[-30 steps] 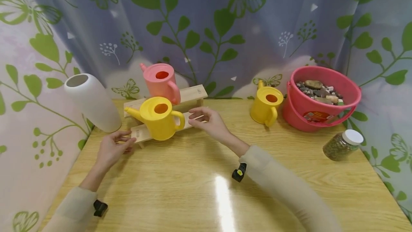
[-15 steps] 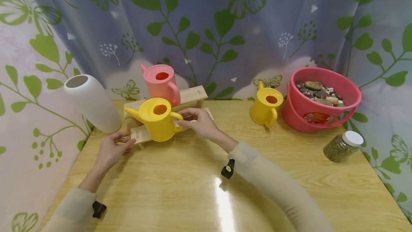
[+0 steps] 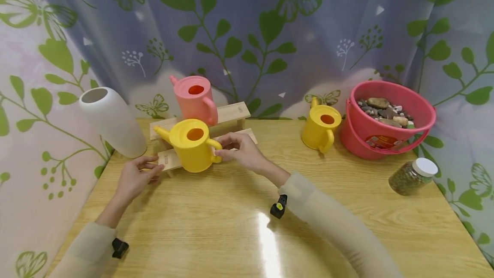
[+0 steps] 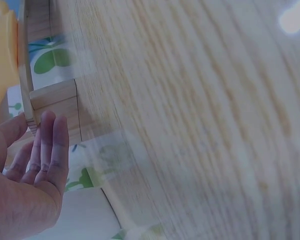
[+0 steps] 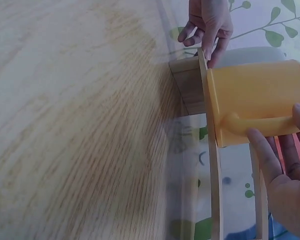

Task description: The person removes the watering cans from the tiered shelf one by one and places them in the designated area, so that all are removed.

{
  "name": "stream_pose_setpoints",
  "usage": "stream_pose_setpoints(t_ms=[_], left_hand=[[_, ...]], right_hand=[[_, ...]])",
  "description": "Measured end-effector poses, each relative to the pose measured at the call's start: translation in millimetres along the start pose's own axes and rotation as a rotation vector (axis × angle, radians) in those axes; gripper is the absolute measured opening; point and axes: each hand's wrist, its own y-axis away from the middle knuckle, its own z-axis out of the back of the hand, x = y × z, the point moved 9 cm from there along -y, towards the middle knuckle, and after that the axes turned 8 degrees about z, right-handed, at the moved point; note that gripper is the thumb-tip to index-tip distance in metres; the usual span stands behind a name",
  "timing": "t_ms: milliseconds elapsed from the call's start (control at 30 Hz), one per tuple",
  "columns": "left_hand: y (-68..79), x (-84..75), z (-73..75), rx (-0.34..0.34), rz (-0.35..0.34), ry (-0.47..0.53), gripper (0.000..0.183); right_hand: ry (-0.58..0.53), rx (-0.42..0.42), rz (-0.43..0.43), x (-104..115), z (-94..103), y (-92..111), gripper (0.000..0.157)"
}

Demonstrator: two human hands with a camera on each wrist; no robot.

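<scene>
A yellow watering can (image 3: pixel 191 146) stands on the lower step of a small wooden two-step shelf (image 3: pixel 231 113). My right hand (image 3: pixel 221 151) pinches the can's handle (image 5: pixel 245 122), thumb under it and fingers over it. A pink watering can (image 3: pixel 193 98) sits on the upper step. My left hand (image 3: pixel 152 168) rests with straight fingers (image 4: pixel 45 145) against the left end of the lower step (image 4: pixel 55 107). In the right wrist view the left hand (image 5: pixel 207 30) touches that same board end beside the yellow can (image 5: pixel 260 100).
A white vase (image 3: pixel 112 119) stands left of the shelf against the curtain. A second yellow watering can (image 3: pixel 320 125), a pink bucket (image 3: pixel 386 140) of stones and a white-lidded jar (image 3: pixel 411 177) sit at the right. The wooden table (image 3: pixel 231 218) spreads in front.
My right hand has moved left from above the shelf onto the yellow can's handle and closed on it. The left hand has stayed at the shelf's end.
</scene>
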Motion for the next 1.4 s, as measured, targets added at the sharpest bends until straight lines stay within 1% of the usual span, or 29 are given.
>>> stream_pose_setpoints(t_ms=[33,100,267,400,600,867,1033,1167,1300,1400], left_hand=[[-0.3,0.5,-0.4,0.002,0.002,-0.001,0.051],[-1.6,2.2,-0.9,0.003,0.004,-0.003,0.051],[-4.0,5.4,-2.1,0.007,0.008,-0.010,0.051],[-2.3,2.7,-3.0,0.008,0.003,-0.001,0.051],[0.0,-2.0,-3.1,0.009,-0.010,0.025,0.051],[1.4,-1.7,-0.5,0.002,-0.011,0.019,0.051],[0.2,0.4,-2.1,0.008,0.000,0.020,0.053],[-0.6,2.4,-2.6,0.008,0.008,0.023,0.053],[-1.4,3.2,-2.6,0.006,0.007,0.022,0.052],[-1.9,3.4,-2.8,0.005,0.006,0.019,0.053]], right_hand=[[0.015,-0.004,0.007,0.8,1.2,1.9,0.025],[0.005,-0.009,0.011,2.0,3.2,6.6,0.025],[-0.078,-0.009,-0.038,-0.9,8.5,22.4,0.024],[-0.076,-0.021,-0.056,-1.0,17.9,38.7,0.024],[-0.080,-0.053,-0.071,0.6,39.4,70.7,0.026],[-0.038,-0.093,-0.024,4.1,72.0,107.3,0.027],[-0.032,-0.140,-0.013,3.4,97.7,129.0,0.031],[-0.011,-0.191,-0.005,0.1,118.3,142.9,0.030],[0.024,-0.262,-0.014,-3.4,137.4,151.5,0.029],[0.045,-0.329,-0.024,-5.0,149.2,153.7,0.029]])
